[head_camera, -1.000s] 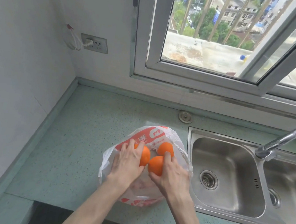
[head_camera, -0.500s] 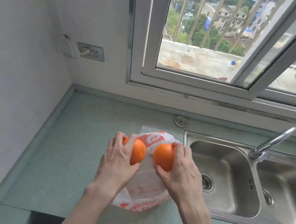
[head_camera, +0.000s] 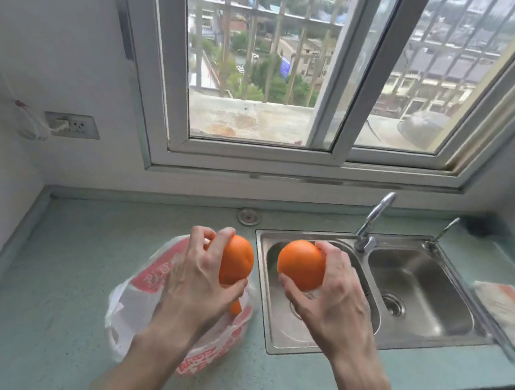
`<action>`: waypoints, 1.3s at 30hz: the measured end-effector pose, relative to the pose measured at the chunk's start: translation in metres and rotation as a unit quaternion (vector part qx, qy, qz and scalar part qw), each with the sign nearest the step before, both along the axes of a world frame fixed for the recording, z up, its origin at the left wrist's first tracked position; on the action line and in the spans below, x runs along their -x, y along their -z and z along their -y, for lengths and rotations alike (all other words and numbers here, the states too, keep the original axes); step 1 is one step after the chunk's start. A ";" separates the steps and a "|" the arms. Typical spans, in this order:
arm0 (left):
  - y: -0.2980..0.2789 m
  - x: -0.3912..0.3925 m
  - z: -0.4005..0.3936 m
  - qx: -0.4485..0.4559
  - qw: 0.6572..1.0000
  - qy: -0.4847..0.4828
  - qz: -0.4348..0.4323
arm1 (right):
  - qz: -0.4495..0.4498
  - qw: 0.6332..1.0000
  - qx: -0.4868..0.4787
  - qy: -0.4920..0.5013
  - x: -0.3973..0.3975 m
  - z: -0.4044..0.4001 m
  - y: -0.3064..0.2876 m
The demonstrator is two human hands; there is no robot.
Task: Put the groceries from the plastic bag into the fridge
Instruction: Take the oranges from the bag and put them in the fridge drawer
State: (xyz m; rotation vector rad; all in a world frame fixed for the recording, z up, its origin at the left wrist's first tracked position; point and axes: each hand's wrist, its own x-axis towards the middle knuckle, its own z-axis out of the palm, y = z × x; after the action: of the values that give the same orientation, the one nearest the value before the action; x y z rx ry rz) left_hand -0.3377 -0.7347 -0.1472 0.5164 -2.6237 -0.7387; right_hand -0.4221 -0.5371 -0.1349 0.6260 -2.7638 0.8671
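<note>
Head: plastic bag (head_camera: 149, 282) lettering red (blurred, unreadable).

A folded cloth (head_camera: 512, 314) lies beside the double sink (head_camera: 434, 254).

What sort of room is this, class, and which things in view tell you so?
Most likely a home kitchen: a double steel sink with a tap is set into a green worktop under a barred window, beside a plastic bag of oranges.

Two hands are showing, the left hand (head_camera: 199, 281) and the right hand (head_camera: 332, 301), each gripping one orange (head_camera: 237, 263) (head_camera: 301, 264); a third orange (head_camera: 236, 307) is peeking from one plastic bag (head_camera: 139, 304) below the left hand.
</note>
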 end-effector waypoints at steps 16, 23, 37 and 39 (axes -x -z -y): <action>-0.015 -0.037 -0.225 -0.007 0.969 0.246 -0.027 | -0.002 0.978 0.015 0.210 -0.126 -0.249 -0.012; -0.015 -0.069 -0.335 -0.017 0.937 0.346 -0.035 | -0.012 0.952 0.022 0.306 -0.205 -0.353 -0.013; -0.028 -0.122 -0.526 -0.020 0.845 0.532 -0.045 | -0.059 0.867 0.047 0.493 -0.341 -0.501 -0.003; -0.029 -0.124 -0.548 -0.017 0.831 0.554 -0.046 | -0.065 0.850 0.051 0.520 -0.352 -0.516 -0.003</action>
State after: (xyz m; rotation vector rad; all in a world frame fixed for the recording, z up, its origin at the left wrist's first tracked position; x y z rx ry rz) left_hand -0.2140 -0.1870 -0.1181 -1.1341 -2.6300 -1.0461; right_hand -0.0701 -0.0212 -0.1317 -0.7700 -2.3334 0.6238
